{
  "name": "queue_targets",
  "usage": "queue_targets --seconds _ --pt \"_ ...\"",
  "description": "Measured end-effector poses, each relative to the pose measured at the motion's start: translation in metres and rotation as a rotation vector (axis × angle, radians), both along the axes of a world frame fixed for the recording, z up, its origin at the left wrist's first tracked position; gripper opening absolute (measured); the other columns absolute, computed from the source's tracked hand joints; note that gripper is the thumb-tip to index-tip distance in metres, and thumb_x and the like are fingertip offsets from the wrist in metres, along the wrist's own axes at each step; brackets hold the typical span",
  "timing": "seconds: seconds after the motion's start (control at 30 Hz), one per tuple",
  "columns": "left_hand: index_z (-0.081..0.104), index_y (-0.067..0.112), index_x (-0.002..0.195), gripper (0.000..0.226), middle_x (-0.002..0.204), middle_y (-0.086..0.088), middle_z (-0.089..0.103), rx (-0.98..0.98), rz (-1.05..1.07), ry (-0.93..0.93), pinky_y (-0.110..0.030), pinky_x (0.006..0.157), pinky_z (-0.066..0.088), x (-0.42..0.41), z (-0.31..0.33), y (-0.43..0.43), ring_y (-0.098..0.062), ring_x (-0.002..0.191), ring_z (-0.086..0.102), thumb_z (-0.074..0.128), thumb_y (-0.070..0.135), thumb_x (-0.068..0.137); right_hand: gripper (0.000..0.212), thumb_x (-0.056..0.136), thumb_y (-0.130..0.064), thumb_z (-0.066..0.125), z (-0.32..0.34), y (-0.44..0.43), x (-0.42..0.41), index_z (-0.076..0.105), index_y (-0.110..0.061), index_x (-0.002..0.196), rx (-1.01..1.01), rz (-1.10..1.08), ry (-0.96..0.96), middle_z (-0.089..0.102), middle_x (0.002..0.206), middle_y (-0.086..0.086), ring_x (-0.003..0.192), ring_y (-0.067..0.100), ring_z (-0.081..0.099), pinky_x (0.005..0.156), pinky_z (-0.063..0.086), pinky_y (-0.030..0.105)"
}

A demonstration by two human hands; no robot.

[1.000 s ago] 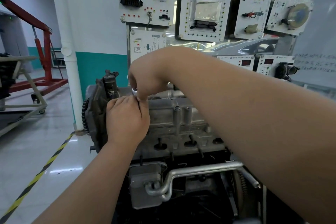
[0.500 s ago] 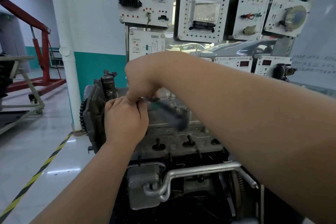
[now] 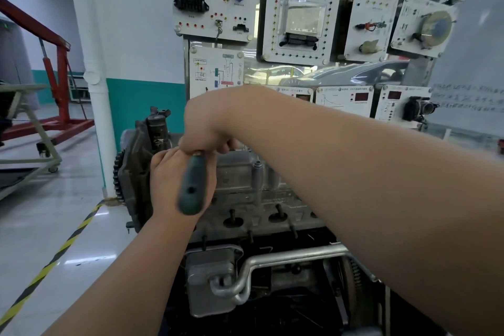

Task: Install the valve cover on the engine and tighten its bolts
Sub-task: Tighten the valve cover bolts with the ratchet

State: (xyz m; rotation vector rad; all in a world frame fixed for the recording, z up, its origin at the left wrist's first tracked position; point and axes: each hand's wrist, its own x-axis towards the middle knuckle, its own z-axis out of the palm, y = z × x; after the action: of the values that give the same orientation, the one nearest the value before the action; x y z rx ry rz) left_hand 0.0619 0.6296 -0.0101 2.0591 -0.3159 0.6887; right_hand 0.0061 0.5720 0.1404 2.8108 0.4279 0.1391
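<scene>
**Both hands at the valve cover's left end**

The valve cover sits on top of the engine. The right hand curls round the upper end of a green-handled tool. The tool's handle slants down across the left hand, which is fisted at the cover's left end; whether it grips anything cannot be told.

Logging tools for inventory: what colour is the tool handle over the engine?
Dark green tool handle, seen in the head view, hanging below the right hand.
</scene>
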Motion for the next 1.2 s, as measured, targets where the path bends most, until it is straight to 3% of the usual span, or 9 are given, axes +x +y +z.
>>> queue_targets --seconds 0.07,0.17,0.33,0.47,0.57,0.67,0.87,1.03,1.2 --pt "0.06 0.005 0.098 0.027 0.097 -0.016 0.064 0.017 0.006 -0.055 -0.04 0.093 0.039 0.0 -0.001 0.001 -0.031 0.098 0.06 0.039 0.022 0.097 0.034 0.098 -0.034 0.047 0.001 -0.001 -0.001 0.056 -0.016 0.07 0.011 0.007 0.011 0.059 0.056 -0.004 0.033 0.002 0.053 0.048 0.046 0.016" --pt "0.055 0.017 0.064 0.039 0.061 0.005 0.053 0.218 0.162 -0.262 -0.03 0.08 0.031 -0.01 0.005 0.006 -0.02 0.066 0.056 0.032 0.03 0.093 0.026 0.094 -0.038 0.054 0.006 -0.006 0.001 0.066 -0.016 0.088 -0.051 0.029 0.015 0.066 0.079 -0.003 0.069 0.008 0.063 0.064 0.045 0.023" --pt "0.06 0.017 0.068 0.05 0.062 0.006 0.054 0.255 0.189 -0.295 -0.03 0.08 0.031 -0.017 0.008 0.006 -0.018 0.065 0.056 0.022 0.037 0.094 0.03 0.091 -0.028 0.06 0.001 -0.012 0.006 0.06 -0.016 0.119 -0.135 0.118 -0.086 0.063 0.112 0.001 0.096 0.015 0.06 0.065 0.041 0.02" --pt "0.052 0.02 0.064 0.039 0.059 0.008 0.051 0.196 0.175 -0.337 -0.027 0.079 0.032 -0.014 0.006 0.006 -0.014 0.06 0.05 0.029 0.035 0.092 0.023 0.089 -0.037 0.061 0.003 -0.01 0.005 0.063 -0.014 0.092 -0.073 0.057 -0.055 0.065 0.08 -0.003 0.068 0.01 0.059 0.056 0.04 0.022" --pt "0.059 0.012 0.066 0.033 0.061 -0.006 0.061 0.035 0.133 -0.332 -0.016 0.075 0.032 -0.012 0.006 0.005 -0.025 0.063 0.057 0.045 0.024 0.092 0.043 0.093 -0.045 0.053 0.0 -0.006 0.004 0.065 -0.013 0.067 0.077 -0.001 0.046 0.066 0.05 -0.003 0.043 0.011 0.062 0.053 0.045 0.024" --pt "0.061 0.019 0.063 0.028 0.058 -0.002 0.06 0.241 0.239 -0.437 -0.029 0.074 0.033 -0.014 0.006 0.006 -0.027 0.066 0.06 0.047 0.026 0.085 0.047 0.095 -0.049 0.051 -0.001 -0.004 0.006 0.062 -0.014 0.065 0.149 -0.016 0.06 0.064 0.046 -0.005 0.043 0.009 0.063 0.053 0.046 0.023" --pt "0.055 0.016 0.061 0.044 0.058 0.001 0.057 0.247 0.216 -0.421 -0.034 0.075 0.042 -0.011 0.005 0.008 -0.023 0.061 0.058 0.03 0.035 0.093 0.034 0.087 -0.042 0.065 0.011 -0.012 0.003 0.066 -0.016 0.109 -0.1 0.03 -0.011 0.068 0.101 0.0 0.086 0.015 0.063 0.062 0.045 0.024" --pt "0.048 0.022 0.061 0.037 0.056 0.01 0.047 0.23 0.25 -0.483 -0.029 0.075 0.034 -0.007 0.003 0.007 -0.015 0.056 0.05 0.032 0.036 0.092 0.034 0.089 -0.042 0.061 0.008 -0.012 -0.001 0.055 -0.017 0.067 -0.098 0.028 -0.059 0.054 0.056 -0.006 0.047 0.009 0.05 0.045 0.032 0.022" --pt "0.06 0.02 0.06 0.025 0.057 0.001 0.06 0.252 0.297 -0.552 -0.027 0.077 0.034 -0.002 0.001 0.006 -0.019 0.062 0.059 0.053 0.024 0.084 0.053 0.096 -0.051 0.043 -0.001 -0.005 -0.002 0.055 -0.016 0.059 -0.023 0.003 -0.072 0.046 0.029 -0.007 0.025 -0.001 0.047 0.045 0.032 0.022"
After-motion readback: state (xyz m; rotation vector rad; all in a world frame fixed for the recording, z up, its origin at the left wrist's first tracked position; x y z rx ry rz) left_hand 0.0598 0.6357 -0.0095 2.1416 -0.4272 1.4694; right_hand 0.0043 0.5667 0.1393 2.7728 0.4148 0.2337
